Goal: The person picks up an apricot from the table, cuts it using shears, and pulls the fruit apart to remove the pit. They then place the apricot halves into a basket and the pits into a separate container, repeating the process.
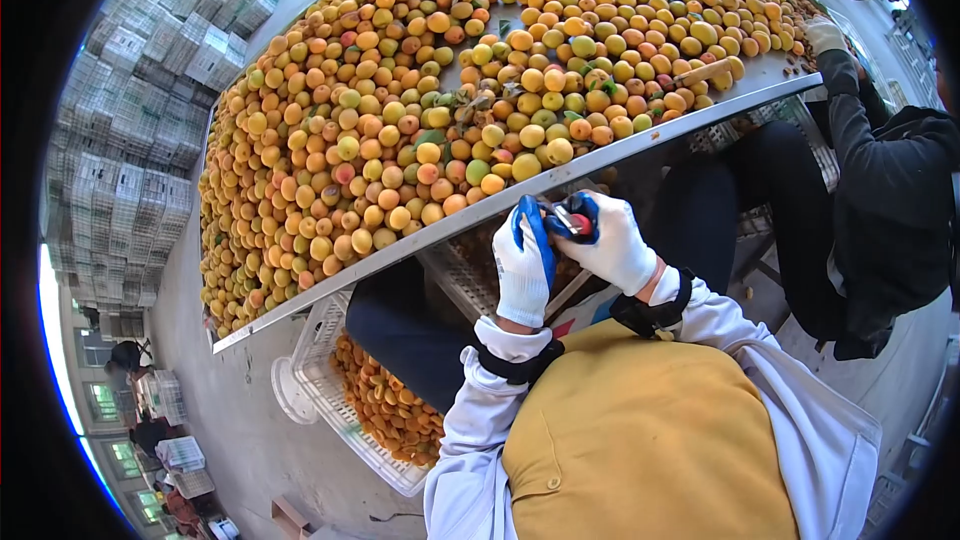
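Both of my hands wear white gloves with blue coated fingers and meet just below the metal edge of the sorting table. My right hand is closed around a small metal tool with a red handle. Beside it, my left hand has its fingers pinched together near the tool's metal end; what they hold is hidden by the glove. A large heap of orange and yellow apricots covers the table, the nearest of them just beyond the edge.
Below left, a white plastic crate holds halved apricots. Another person in dark clothes sits at the right, a gloved hand at the table. A wooden stick lies on the fruit. Stacked crates line the far left.
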